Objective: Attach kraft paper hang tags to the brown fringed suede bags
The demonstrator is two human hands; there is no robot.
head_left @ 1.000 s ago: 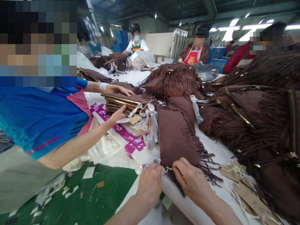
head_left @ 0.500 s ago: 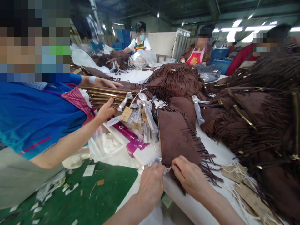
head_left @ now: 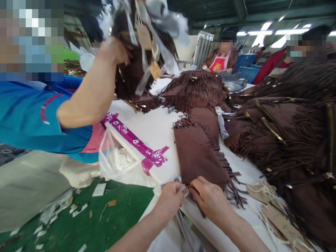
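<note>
Both grips are closed to a pinch at 6 o'clock of the view. The left hand (head_left: 170, 200) and the right hand (head_left: 210, 199) meet fingertip to fingertip at the near corner of a brown fringed pouch (head_left: 198, 155). Thumb and forefinger of each are shut on that corner, where a small bit of clear wrap and what looks like a metal pull show between them. What exactly each finger has, I cannot tell.

The pouch lies flat on the white surface (head_left: 157, 127). It runs from the hands toward 12 o'clock, with its fringe trailing to 3 o'clock.

At 4 o'clock, just beside the right wrist, loose card tags (head_left: 273, 208) lie on their strings. From 2 to 4 o'clock a pile (head_left: 288, 133) of like fringed pieces with gold trim fills the surface. More fringed pieces sit at 12 o'clock.

At 10 to 11 o'clock a co-worker's arm (head_left: 91, 94) holds a bundle (head_left: 133, 59) of such pieces in the air, hung with tags and clear wraps. Below it, at 9 o'clock, purple tape (head_left: 136, 143) crosses the surface edge, and a clear bag (head_left: 118, 162) hangs over the green floor (head_left: 78, 217).

As to progress, I judge the work on this pouch to be midway. It is laid out and held at the corner, but no tag shows on it. The loose tags and the pile suggest much is left.
</note>
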